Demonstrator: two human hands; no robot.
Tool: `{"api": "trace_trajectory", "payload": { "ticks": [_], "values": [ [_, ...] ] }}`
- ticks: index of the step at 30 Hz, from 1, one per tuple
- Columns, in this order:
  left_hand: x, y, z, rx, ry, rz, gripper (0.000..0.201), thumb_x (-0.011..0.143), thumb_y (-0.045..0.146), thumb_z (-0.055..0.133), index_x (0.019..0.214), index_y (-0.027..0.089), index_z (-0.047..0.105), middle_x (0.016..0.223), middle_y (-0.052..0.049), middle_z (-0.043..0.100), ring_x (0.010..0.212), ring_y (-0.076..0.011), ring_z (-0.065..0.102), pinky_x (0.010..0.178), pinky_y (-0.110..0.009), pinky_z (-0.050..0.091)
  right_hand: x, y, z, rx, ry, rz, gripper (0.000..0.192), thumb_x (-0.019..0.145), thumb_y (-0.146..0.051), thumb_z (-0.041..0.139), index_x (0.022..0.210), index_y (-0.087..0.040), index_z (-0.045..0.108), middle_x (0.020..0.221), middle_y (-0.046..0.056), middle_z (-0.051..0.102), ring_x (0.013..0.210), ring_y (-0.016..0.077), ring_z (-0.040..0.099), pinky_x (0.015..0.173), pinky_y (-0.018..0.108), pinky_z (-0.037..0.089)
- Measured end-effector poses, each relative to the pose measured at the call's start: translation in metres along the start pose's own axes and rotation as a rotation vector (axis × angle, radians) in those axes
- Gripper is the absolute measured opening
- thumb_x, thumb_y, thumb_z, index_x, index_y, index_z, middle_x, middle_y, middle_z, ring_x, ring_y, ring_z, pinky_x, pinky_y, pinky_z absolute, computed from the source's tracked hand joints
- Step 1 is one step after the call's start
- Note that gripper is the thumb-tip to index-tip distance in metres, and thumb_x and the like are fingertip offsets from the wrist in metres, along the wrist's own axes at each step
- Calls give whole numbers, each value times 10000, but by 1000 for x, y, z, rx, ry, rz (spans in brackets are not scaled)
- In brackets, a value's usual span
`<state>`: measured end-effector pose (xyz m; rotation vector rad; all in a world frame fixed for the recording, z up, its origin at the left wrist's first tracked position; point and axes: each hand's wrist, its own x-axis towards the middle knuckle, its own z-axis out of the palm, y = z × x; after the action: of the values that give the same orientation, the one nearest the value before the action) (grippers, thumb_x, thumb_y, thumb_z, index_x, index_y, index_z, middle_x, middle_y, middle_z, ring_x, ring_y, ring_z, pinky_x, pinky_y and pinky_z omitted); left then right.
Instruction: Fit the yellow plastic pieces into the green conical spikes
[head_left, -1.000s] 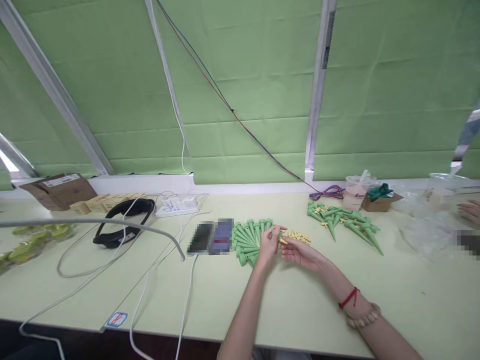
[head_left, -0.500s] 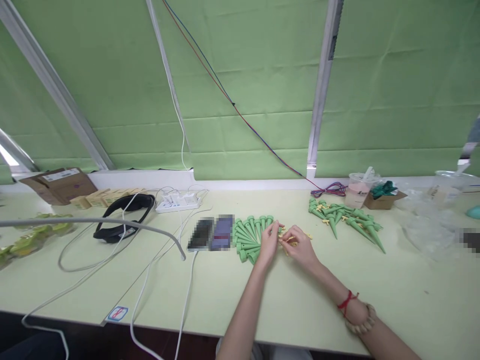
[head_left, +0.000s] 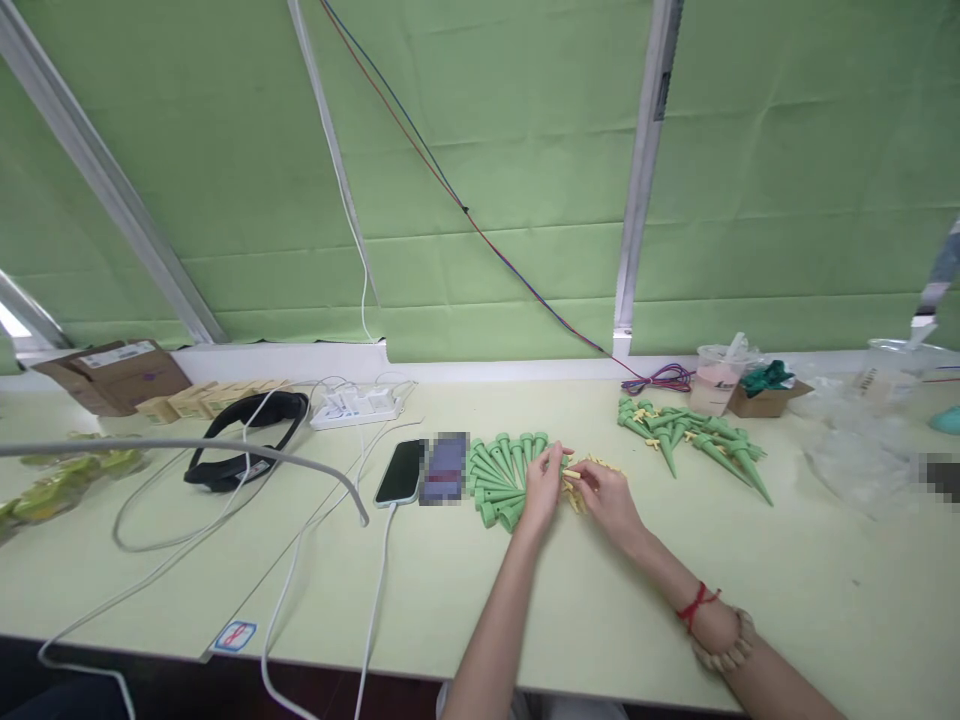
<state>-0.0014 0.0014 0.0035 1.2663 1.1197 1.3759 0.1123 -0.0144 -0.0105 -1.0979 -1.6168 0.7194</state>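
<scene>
My left hand (head_left: 544,488) is closed at the right end of a fanned row of green plastic watering spikes (head_left: 499,468). A bit of green shows at its fingertips, a spike mostly hidden by the hand. Facing it, my right hand (head_left: 609,500) pinches a small yellow plastic piece (head_left: 572,474) by one end, close to the left fingers. More small yellow pieces (head_left: 577,500) lie on the table under and behind the hands, partly covered. Further right, a pile of green spikes (head_left: 712,440) carries yellow pieces on several of them.
Left of the row lie a phone (head_left: 400,472) with a white cable and a blurred purple item (head_left: 445,468). A black headband (head_left: 247,440), power strip (head_left: 356,405) and cardboard box (head_left: 112,375) stand further left. A drink cup (head_left: 714,380) and clear plastic bags (head_left: 855,450) are at right.
My right hand has shifted slightly right and now shows a yellow piece between its fingertips, pointing at my left hand. My left hand has barely moved.
</scene>
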Motion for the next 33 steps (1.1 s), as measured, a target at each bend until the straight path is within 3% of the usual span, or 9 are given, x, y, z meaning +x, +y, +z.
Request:
{"api": "trace_trajectory", "payload": {
  "ticks": [3,7,11,15,20,26,33],
  "values": [
    [0,0,0,5,-63,-12,640,756,690,412,901,124,673,385,72,275,311,-59,260,339,-210,187,2,0,-5,-86,40,-79,105,753,-253,492,703,-196,564,753,43,618,689,181,583,654,307,466],
    [2,2,-3,-27,-30,-34,653,746,701,415,914,122,668,385,76,254,310,-62,260,335,-209,193,8,2,-5,203,-103,285,218,691,-366,613,797,-183,561,717,22,603,536,147,573,542,293,484],
    [4,4,-6,-56,-22,-26,652,748,700,414,922,126,669,401,77,247,318,-59,261,336,-203,211,9,1,-1,662,-332,630,289,751,-423,539,772,-142,605,687,26,599,503,136,585,562,327,528],
    [4,5,-9,-28,-40,3,616,729,683,468,908,130,674,458,58,331,328,-46,266,319,-198,194,7,-4,1,873,-297,755,371,835,-439,469,807,-109,634,650,26,607,473,112,571,555,287,536],
    [5,6,-11,39,-68,43,589,739,648,493,901,112,676,413,68,306,318,-40,235,323,-197,167,6,-3,-2,876,-235,638,205,752,-347,676,754,-144,652,705,25,657,534,84,595,579,206,530],
    [6,4,-10,66,-52,38,564,725,629,529,871,103,671,368,81,283,310,-45,227,332,-203,163,7,4,0,658,-157,483,372,592,-454,772,769,-149,654,727,35,655,608,119,615,641,258,541],
    [4,1,-11,88,-37,2,563,744,662,466,777,135,662,376,62,299,303,-60,273,337,-207,184,4,-2,-2,172,-94,-47,266,765,-409,607,634,-190,533,673,6,525,628,144,546,571,274,489]
  ]
}}
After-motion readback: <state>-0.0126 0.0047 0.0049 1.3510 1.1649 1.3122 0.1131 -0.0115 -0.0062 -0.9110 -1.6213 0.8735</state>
